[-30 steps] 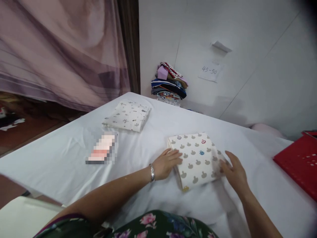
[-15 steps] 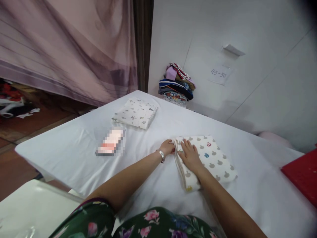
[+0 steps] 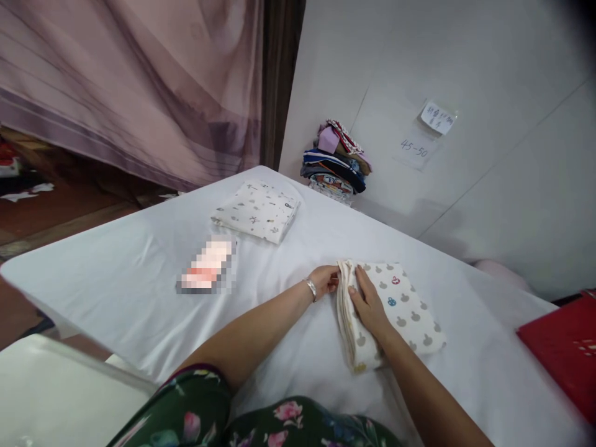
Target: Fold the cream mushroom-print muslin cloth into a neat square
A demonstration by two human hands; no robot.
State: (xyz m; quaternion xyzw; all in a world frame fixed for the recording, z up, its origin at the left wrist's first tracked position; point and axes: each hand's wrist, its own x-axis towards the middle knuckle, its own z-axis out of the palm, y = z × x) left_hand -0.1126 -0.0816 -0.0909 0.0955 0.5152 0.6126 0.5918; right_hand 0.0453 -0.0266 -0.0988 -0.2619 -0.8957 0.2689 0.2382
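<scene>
A folded white cloth (image 3: pixel 412 304) with grey mushroom shapes and a few coloured ones lies in front of me, its layered folds facing left. At its far left corner, my left hand (image 3: pixel 325 282), with a silver bracelet at the wrist, has its fingers curled on the edge; some fingertips are hidden by the fabric. My right hand (image 3: pixel 372 310) rests on top near the folded edge, thumb apart from the fingers. Farther back on the left lies another folded white cloth (image 3: pixel 258 211) with small scattered prints.
A white sheet (image 3: pixel 153 267) covers the table. A blurred-out phone-like object (image 3: pixel 207 264) lies at left. Stacked folded clothes (image 3: pixel 333 161) stand by the wall, where paper notes (image 3: pixel 414 146) hang. A red item (image 3: pixel 563 347) is at right, a white chair-like surface (image 3: pixel 60 397) lower left.
The cloth's left edge is raised a little and its layers show more. My right hand's fingers have drawn closer together; my left hand stays at the corner. The view has shifted slightly.
</scene>
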